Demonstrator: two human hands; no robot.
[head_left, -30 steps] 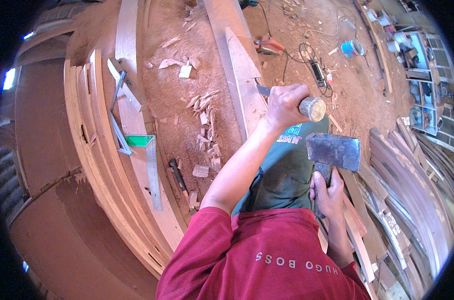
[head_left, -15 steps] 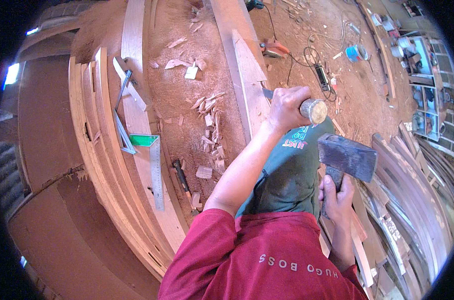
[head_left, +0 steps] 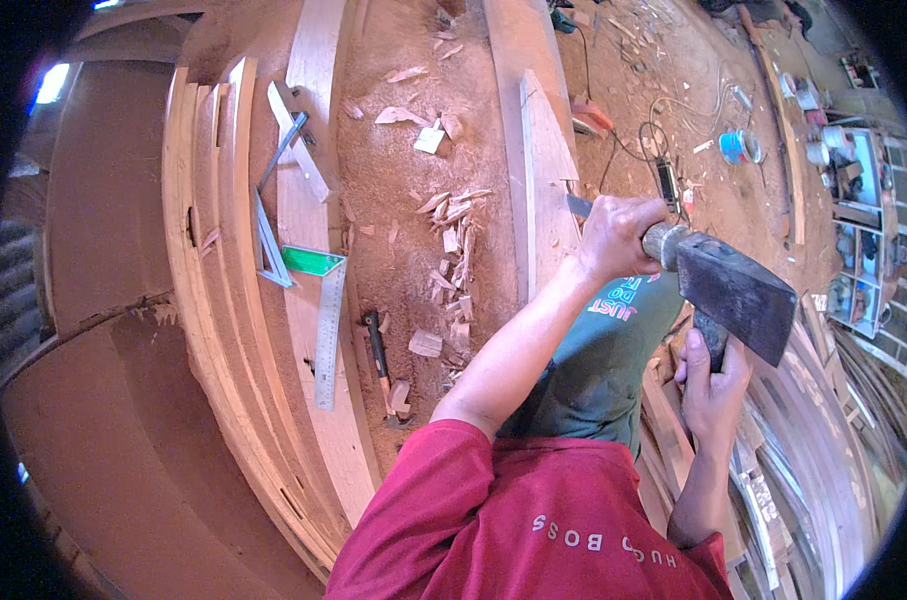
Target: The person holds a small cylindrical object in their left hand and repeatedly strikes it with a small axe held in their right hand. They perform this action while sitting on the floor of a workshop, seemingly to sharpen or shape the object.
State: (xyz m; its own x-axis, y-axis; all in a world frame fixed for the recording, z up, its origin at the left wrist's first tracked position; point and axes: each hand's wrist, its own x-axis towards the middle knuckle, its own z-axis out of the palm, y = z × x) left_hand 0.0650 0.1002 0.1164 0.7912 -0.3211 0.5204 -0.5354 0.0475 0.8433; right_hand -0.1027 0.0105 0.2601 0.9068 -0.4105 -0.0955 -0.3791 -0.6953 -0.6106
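My left hand (head_left: pixel 619 237) is wrapped round a chisel (head_left: pixel 663 243), its wooden butt pointing right and its blade reaching left to the edge of a pale wood board (head_left: pixel 551 190). That board lies along a longer plank in front of me, with a notch where the blade meets it. My right hand (head_left: pixel 712 385) grips the short handle of a dark, heavy-headed mallet (head_left: pixel 742 298). The mallet's head overlaps the chisel's butt; whether they touch, I cannot tell for sure.
On a long plank at left lie a try square (head_left: pixel 324 300) with a green stock and a bevel gauge (head_left: pixel 274 210). A hammer (head_left: pixel 378 350) and wood chips (head_left: pixel 454 235) lie on the dusty floor. Stacked timber (head_left: pixel 834 420) fills the right; a blue bucket (head_left: pixel 741 147) stands beyond.
The mallet has come up against the chisel's butt in the picture, where a gap showed before. The whole view has shifted, moving the scene rightward. Both grips are unchanged.
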